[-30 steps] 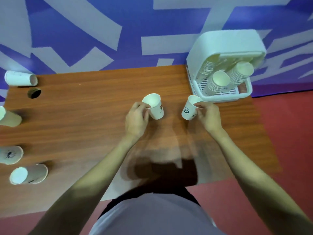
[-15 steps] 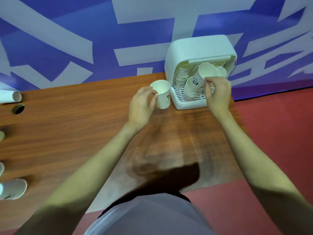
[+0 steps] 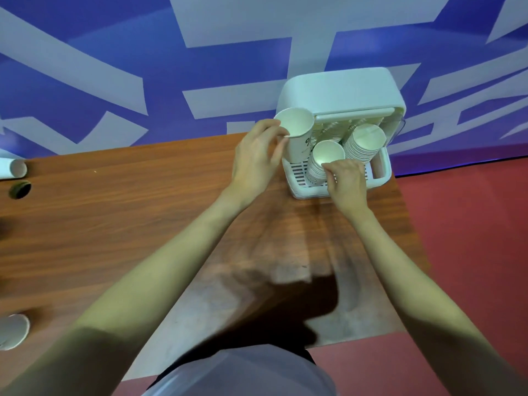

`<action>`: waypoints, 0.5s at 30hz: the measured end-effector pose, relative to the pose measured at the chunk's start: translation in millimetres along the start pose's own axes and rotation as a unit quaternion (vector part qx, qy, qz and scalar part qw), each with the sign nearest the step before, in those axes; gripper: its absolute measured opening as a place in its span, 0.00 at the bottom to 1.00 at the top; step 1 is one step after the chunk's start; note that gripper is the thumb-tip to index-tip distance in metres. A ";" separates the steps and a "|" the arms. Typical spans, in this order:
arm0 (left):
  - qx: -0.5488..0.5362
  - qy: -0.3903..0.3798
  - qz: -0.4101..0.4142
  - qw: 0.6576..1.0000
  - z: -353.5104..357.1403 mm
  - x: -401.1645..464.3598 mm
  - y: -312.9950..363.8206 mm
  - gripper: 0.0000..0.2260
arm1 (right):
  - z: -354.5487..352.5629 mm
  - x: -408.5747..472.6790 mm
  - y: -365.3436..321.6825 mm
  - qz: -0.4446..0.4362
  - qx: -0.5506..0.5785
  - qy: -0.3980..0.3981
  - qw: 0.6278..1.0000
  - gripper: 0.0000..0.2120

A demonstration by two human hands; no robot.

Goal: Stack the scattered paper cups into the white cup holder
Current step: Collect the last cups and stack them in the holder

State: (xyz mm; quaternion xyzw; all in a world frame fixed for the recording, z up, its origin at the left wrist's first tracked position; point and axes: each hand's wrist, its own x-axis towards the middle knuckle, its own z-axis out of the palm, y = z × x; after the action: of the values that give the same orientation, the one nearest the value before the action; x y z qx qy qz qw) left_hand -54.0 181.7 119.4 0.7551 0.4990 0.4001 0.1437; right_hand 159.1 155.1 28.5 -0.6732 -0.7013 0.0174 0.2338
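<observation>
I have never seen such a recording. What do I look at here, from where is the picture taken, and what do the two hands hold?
The picture comes from a camera worn on a person's head, looking down at their own bare arms over a wooden table. The left hand holds one paper cup by its rim, beside the white cup holder. The right hand touches the nearer cup stack inside the holder; whether it grips is unclear. A second stack leans next to it. Two loose cups show at the table's left edge.

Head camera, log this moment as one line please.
left hand: holding paper cup beside cup holder | right hand: at front stack | loose cups: table's left edge
</observation>
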 end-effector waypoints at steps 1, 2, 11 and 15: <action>-0.003 -0.004 0.009 1.000 4.8 3.3 2.4 0.06 | 2.1 -0.5 1.3 0.006 -0.002 -0.011 1.000 0.06; -0.005 -0.009 0.019 1.000 10.0 6.1 4.7 0.06 | 3.7 -0.4 2.7 0.010 -0.003 -0.019 1.000 0.06; 0.009 -0.053 0.112 0.992 53.5 14.9 20.4 0.08 | -12.4 -17.0 10.3 0.018 0.078 0.022 0.997 0.14; 0.052 -0.100 0.138 0.984 65.0 10.8 22.2 0.09 | -21.6 -31.0 18.6 0.044 0.081 0.006 0.996 0.16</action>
State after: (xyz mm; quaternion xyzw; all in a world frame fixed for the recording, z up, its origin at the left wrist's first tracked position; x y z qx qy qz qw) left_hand 10.7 192.7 96.6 0.8593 0.3932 0.3123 0.0967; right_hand 183.6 121.0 32.0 -0.6825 -0.6658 0.0801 0.2906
